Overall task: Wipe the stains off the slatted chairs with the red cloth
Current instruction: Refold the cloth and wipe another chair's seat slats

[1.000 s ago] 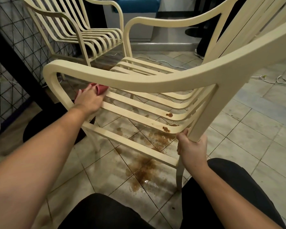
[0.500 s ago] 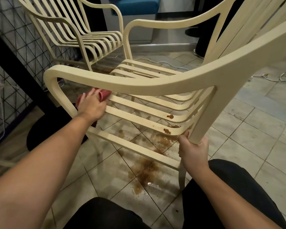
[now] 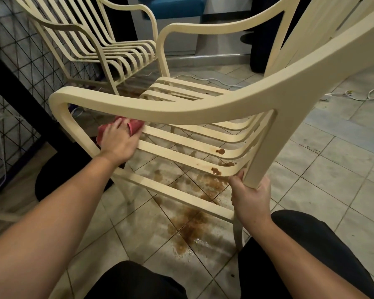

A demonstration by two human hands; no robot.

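A person wipes a cream slatted chair [image 3: 181,108] with one red cloth [image 3: 135,126].
Nearest, the right hand [image 3: 249,197] curls tight round the chair's arm post, a sound hold: the frame looks light, stiff and smooth. Two brown stains [image 3: 220,151] sit on seat slats just above. Farther left, the left hand [image 3: 119,141] lies flat, pressing the soft cloth onto the slats. A second chair [image 3: 130,50] stands behind, making two.
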